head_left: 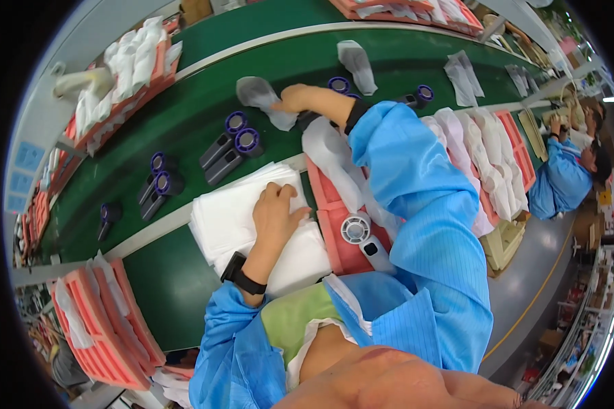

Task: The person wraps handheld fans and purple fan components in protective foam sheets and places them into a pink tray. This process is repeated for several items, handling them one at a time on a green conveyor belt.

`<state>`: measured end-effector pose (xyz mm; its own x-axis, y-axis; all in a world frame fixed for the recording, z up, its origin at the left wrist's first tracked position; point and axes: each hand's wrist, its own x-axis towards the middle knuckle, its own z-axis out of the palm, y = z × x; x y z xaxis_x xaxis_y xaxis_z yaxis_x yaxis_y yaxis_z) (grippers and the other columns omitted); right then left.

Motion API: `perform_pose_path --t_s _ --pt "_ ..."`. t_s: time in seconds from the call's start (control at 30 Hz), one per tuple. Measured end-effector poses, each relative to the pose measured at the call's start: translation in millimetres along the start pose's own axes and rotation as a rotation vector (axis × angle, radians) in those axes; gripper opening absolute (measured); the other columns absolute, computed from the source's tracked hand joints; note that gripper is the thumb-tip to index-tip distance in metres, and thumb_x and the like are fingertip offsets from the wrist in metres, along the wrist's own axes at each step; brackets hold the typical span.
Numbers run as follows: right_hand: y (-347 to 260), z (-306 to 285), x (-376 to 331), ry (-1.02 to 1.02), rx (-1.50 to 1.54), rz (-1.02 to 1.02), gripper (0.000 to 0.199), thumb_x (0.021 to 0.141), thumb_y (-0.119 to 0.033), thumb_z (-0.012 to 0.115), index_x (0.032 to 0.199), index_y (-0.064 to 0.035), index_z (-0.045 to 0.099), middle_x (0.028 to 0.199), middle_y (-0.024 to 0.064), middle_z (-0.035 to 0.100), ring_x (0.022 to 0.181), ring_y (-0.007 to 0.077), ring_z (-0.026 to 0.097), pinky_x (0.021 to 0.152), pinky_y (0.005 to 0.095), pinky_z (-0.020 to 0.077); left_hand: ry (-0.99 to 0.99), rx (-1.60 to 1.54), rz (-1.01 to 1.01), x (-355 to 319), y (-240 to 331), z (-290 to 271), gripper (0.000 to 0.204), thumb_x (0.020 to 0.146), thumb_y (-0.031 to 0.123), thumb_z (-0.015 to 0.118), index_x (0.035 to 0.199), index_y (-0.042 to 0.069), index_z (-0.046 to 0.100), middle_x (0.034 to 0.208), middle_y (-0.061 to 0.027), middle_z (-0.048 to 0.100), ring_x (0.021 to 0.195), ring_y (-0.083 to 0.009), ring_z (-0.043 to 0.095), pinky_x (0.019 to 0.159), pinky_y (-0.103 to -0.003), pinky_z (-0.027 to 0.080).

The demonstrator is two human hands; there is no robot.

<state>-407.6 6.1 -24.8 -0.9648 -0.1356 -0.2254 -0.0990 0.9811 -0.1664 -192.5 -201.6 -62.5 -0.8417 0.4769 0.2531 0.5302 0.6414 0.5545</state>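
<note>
Workshop floor [518,255], grey, marked by a curving yellow line [535,300]; loaded shelving [587,300] at far right. One co-worker in blue [559,180] beyond the desk's right end, another person partly visible alongside.

Desk [174,296] green, with a long green strip [191,112] running across its far side, a pale rail [150,236] between the two. Dark handheld devices [220,153] with purple rings lie along the strip, mostly in pairs, left of centre; more to the right, one partly behind the arm. Translucent bagged pieces [357,67] also on the strip, spaced out toward the right.

Pink trays: one stack [95,327] at lower left; a tray [327,211] near the middle, bearing a pale device with a round grille [356,230]; another at right holding a row of white-wrapped pieces [488,153]. Wrapped pieces also crowd a tray at upper left.

Left hand [276,215]: fingers parted and bent, resting on a stack of white sheets or bags [228,211], nothing lifted. Right hand [295,101]: reaching over the strip, fingers at the edge of a grey bagged piece [256,94]; cannot tell whether they grip it.
</note>
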Motion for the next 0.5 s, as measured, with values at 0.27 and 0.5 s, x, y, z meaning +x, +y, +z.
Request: perform_pose_path --t_s 0.27,0.5 --pt "205 -62 -103 0.161 -0.422 0.35 0.033 0.055 -0.004 0.067 0.088 -0.0022 0.071 0.093 0.0226 0.068 0.085 0.041 0.066 0.068 0.0478 0.0539 -0.024 -0.271 -0.189 -8 -30 2 0.022 0.072 0.019 0.076 0.084 0.009 0.062 0.088 -0.0091 0.056 0.082 -0.0297 0.06 0.064 -0.039 0.048" --pt "308 -42 -181 0.204 -0.053 0.415 0.055 0.05 -0.03 0.081 0.097 -0.0043 0.068 0.083 0.0161 0.069 0.077 0.0295 0.067 0.066 0.0409 0.0524 0.105 -0.108 -0.092 -1 -26 2 0.015 0.074 0.015 0.074 0.081 0.007 0.063 0.083 -0.0088 0.058 0.074 -0.0272 0.062 0.063 -0.037 0.049"
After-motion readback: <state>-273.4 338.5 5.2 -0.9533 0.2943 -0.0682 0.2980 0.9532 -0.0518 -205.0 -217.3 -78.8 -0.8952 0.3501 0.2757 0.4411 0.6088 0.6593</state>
